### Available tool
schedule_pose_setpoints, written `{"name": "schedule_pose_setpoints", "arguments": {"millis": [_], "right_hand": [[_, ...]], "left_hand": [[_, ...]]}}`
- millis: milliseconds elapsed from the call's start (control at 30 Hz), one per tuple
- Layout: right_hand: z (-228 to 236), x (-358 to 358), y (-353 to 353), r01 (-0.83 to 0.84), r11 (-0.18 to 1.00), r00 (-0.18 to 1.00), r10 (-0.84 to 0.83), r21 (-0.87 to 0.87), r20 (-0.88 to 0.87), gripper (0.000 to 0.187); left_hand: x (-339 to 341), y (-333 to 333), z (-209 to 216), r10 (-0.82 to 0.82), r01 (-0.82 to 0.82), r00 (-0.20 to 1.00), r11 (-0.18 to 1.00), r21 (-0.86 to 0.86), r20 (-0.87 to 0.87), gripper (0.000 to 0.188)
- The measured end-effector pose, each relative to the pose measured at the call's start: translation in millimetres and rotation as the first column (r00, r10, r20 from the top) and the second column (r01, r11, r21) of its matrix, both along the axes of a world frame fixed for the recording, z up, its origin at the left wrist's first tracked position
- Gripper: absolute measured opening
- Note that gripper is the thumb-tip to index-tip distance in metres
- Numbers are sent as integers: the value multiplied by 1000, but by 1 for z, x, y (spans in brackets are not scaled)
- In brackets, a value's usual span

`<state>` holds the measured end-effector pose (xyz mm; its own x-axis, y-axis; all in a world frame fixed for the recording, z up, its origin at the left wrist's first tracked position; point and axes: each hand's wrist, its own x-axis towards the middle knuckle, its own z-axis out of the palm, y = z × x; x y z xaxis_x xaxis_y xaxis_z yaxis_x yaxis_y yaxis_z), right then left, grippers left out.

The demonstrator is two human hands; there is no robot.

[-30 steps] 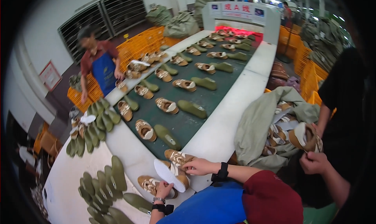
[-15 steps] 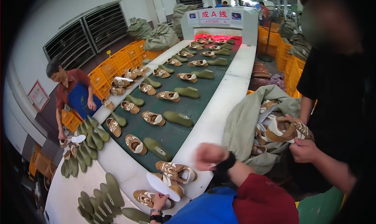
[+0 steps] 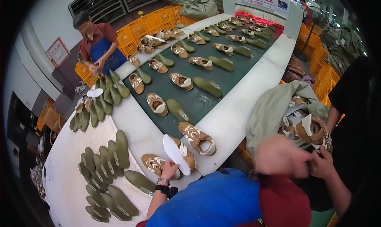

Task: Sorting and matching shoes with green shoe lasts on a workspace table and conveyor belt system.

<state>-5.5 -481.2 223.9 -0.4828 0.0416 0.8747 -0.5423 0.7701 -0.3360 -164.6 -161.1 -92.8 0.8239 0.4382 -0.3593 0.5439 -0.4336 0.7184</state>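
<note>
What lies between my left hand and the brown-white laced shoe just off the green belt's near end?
Another brown-white shoe, tipped to show its white sole, in the head view.

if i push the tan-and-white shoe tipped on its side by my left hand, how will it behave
The shoe could tip over, resting on its side. Its white sole looks fairly stiff, given its even outline. The suede-like tan upper probably gives when squeezed.

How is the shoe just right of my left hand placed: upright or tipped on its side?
The shoe is tipped on its side: its white sole faces left, not down.
</note>
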Motion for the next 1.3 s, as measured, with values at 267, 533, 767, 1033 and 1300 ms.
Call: {"name": "schedule_pose_setpoints", "arguments": {"millis": [267,533,767,1033,1300], "right_hand": [[-10,-1,4,41,988,976,-71,-146,-208,46],[-216,-22,116,692,-485,454,-282,-534,845,62],[-251,-28,130,722,-460,274,-495,-517,824,76],[-206,-59,137,974,-189,-192,-412,123,891,52],[-248,24,102,652,-742,-577,-351,158,738,44]], "left_hand": [[-6,6,4,14,-14,1000,1000,-7,9,44],[-1,-1,14,57,-56,998,997,-48,21,40],[-19,-9,65,-65,62,998,984,170,14,37],[-15,-23,78,-395,424,906,855,300,-153,45],[-1,-40,124,-303,195,952,711,676,44,50]]}}
